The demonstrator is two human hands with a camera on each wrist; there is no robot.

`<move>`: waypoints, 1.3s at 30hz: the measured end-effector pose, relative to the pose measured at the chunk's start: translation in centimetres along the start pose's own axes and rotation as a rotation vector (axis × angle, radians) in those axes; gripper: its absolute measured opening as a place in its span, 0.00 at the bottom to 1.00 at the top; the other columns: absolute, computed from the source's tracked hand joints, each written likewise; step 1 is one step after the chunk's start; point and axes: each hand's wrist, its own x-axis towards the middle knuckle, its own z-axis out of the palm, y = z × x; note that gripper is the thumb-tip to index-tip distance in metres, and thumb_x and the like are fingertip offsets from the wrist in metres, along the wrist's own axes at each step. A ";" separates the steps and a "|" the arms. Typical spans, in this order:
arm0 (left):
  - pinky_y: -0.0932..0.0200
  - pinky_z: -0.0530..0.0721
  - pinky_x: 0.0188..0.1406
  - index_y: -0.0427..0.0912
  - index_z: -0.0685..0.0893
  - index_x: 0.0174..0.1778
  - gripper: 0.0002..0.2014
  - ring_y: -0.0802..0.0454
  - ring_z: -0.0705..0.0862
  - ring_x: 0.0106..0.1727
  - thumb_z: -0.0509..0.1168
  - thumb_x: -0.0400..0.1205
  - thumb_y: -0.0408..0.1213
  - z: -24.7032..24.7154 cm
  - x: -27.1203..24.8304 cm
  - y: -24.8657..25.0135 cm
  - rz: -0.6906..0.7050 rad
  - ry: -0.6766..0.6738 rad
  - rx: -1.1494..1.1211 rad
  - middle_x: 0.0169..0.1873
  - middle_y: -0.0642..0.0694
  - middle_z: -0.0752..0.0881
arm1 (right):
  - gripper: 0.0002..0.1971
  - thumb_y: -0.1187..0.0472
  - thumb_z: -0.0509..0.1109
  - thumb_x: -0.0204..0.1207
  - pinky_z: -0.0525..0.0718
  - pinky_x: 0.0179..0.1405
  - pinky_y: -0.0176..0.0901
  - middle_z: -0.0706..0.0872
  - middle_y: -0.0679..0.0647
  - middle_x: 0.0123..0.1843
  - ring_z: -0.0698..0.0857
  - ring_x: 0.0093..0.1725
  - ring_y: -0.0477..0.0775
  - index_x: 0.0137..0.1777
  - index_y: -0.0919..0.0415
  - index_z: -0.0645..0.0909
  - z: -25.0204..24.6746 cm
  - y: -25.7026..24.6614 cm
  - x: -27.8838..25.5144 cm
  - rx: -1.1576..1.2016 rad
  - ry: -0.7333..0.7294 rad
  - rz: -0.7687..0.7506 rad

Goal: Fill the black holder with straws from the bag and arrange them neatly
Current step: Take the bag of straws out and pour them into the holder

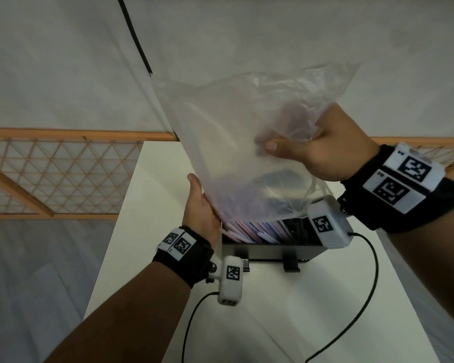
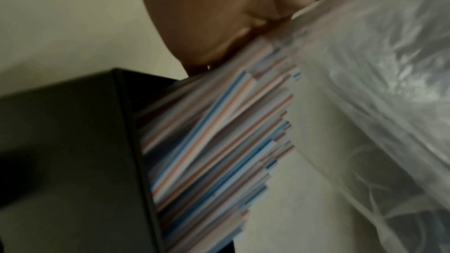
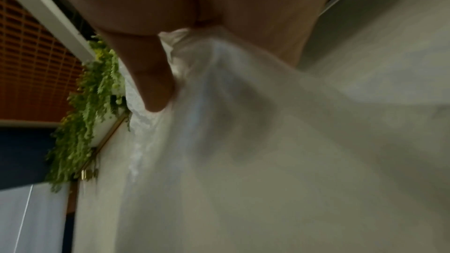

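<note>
the clear plastic bag (image 1: 236, 142) is upended over the black holder (image 1: 273, 248), which sits on the white table (image 1: 147, 231). its mouth points down, and pink and blue straws (image 1: 257, 231) are sliding out into the box. the right hand (image 1: 323, 148) has a fistful of the bag's upper part bunched between thumb and curled fingers, lifting it high. the left hand (image 1: 202, 205) is down by the mouth, thumb on the near side of the plastic; its fingers are behind the bag, so it looks like a guiding hold but i cannot tell how tight.

from the left wrist view the straws (image 2: 214, 141) lean slanted against the holder's wall (image 2: 73, 151), ends stepped and uneven.

to pour well, i'd say keep the mouth low and narrow with the left hand so the straws drop lengthwise along the box, not crosswise. a gentle shake from the right hand should free the few that seem caught higher up. tipping too fast could send some over the rim. the neat arranging is not yet done.
</note>
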 end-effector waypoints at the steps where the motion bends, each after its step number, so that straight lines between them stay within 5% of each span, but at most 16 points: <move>1: 0.48 0.78 0.73 0.46 0.83 0.70 0.42 0.48 0.86 0.67 0.36 0.83 0.71 0.0 0.0 0.1 -0.014 -0.010 0.007 0.64 0.43 0.89 | 0.11 0.61 0.79 0.75 0.86 0.57 0.58 0.93 0.58 0.46 0.92 0.50 0.54 0.48 0.72 0.89 -0.1 -0.1 -0.1 0.004 -0.003 0.002; 7: 0.45 0.75 0.76 0.46 0.82 0.72 0.42 0.45 0.84 0.71 0.37 0.83 0.72 -0.4 0.3 0.2 -0.029 0.002 -0.061 0.67 0.42 0.87 | 0.15 0.55 0.79 0.74 0.85 0.56 0.59 0.93 0.57 0.46 0.92 0.50 0.55 0.48 0.69 0.89 0.3 0.1 -0.1 -0.050 -0.026 0.024; 11: 0.47 0.76 0.77 0.43 0.78 0.77 0.43 0.44 0.85 0.69 0.37 0.84 0.71 -0.6 0.5 0.1 -0.037 0.046 -0.035 0.67 0.42 0.87 | 0.14 0.56 0.78 0.73 0.85 0.53 0.70 0.93 0.62 0.45 0.92 0.48 0.66 0.46 0.70 0.89 0.0 -0.6 0.3 0.111 0.092 -0.063; 17: 0.54 0.85 0.59 0.47 0.80 0.75 0.40 0.47 0.87 0.67 0.38 0.85 0.70 -0.3 0.7 0.6 -0.022 0.097 -0.052 0.67 0.44 0.87 | 0.11 0.68 0.77 0.74 0.89 0.51 0.57 0.92 0.66 0.43 0.93 0.46 0.63 0.47 0.80 0.85 -0.2 -1.6 0.7 0.212 0.099 -0.106; 20: 0.48 0.83 0.68 0.46 0.80 0.75 0.38 0.46 0.88 0.65 0.39 0.86 0.68 0.1 0.6 0.9 0.001 0.087 -0.112 0.65 0.43 0.89 | 0.11 0.70 0.76 0.73 0.90 0.49 0.55 0.91 0.67 0.42 0.92 0.44 0.64 0.47 0.81 0.83 -0.1 -1.8 0.9 0.265 0.106 -0.098; 24: 0.56 0.91 0.42 0.46 0.84 0.65 0.34 0.48 0.93 0.52 0.40 0.88 0.64 0.8 0.2 1.3 0.024 0.008 -0.145 0.54 0.44 0.93 | 0.08 0.71 0.75 0.73 0.90 0.46 0.55 0.90 0.67 0.41 0.92 0.43 0.64 0.48 0.78 0.84 0.2 -2.1 0.9 0.295 0.106 -0.096; 29: 0.42 0.81 0.72 0.48 0.81 0.74 0.34 0.43 0.85 0.69 0.42 0.88 0.66 0.3 0.6 1.3 0.103 0.021 -0.155 0.68 0.43 0.87 | 0.10 0.69 0.75 0.73 0.89 0.47 0.55 0.90 0.69 0.39 0.92 0.42 0.63 0.45 0.79 0.83 0.7 -2.4 1.0 0.296 0.096 -0.068; 31: 0.40 0.76 0.76 0.47 0.80 0.75 0.35 0.42 0.84 0.70 0.42 0.87 0.66 -0.1 1.0 1.3 0.120 0.012 -0.184 0.69 0.42 0.86 | 0.13 0.68 0.76 0.73 0.89 0.48 0.57 0.90 0.70 0.39 0.92 0.42 0.65 0.46 0.82 0.83 0.7 -2.5 1.1 0.290 0.095 -0.074; 35: 0.42 0.79 0.73 0.50 0.86 0.65 0.33 0.44 0.87 0.66 0.41 0.88 0.66 -0.1 1.0 1.3 0.090 0.029 -0.192 0.64 0.44 0.89 | 0.07 0.71 0.74 0.75 0.89 0.45 0.60 0.89 0.73 0.40 0.91 0.42 0.69 0.44 0.78 0.82 0.9 -2.8 1.3 0.294 0.112 -0.089; 39: 0.53 0.88 0.57 0.45 0.81 0.73 0.34 0.46 0.89 0.63 0.42 0.88 0.64 -0.2 0.6 0.9 0.055 0.055 -0.171 0.62 0.43 0.90 | 0.04 0.71 0.74 0.76 0.89 0.44 0.57 0.90 0.70 0.39 0.92 0.41 0.67 0.42 0.63 0.84 0.9 -3.5 1.7 0.290 0.118 -0.106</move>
